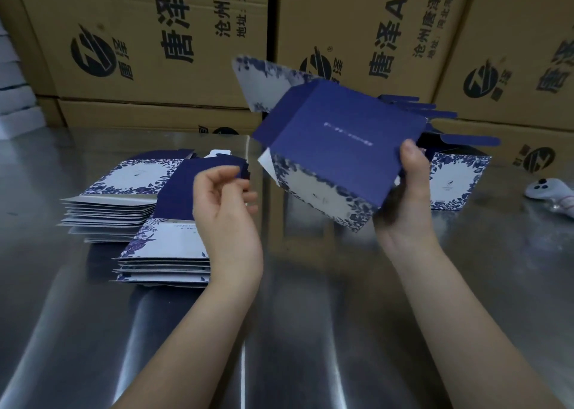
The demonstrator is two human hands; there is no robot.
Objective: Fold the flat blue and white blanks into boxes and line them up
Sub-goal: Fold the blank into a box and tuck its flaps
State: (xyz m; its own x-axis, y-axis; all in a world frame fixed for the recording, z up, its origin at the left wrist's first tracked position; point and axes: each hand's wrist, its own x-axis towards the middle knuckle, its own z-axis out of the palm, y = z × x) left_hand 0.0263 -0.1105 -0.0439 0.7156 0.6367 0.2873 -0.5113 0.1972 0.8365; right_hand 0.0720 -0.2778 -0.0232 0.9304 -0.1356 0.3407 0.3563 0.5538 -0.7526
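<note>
The box (338, 147) looks light and easily dented; the right grip (410, 197) pinches its folded edge, the left grip (223, 203) is loosely curled and empty.

The right hand (410, 191) grips a half-folded blue-and-white cardboard box (341, 147) above the shiny steel bench (310, 315), near stacked flat blue-and-white blanks (124, 203).

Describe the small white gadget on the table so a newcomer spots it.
On the steel table, look to the far right, past the folded box standing behind the right hand. The white controller lies there; unlike the blue-patterned card nearby, it is rounded with dark buttons.
</note>
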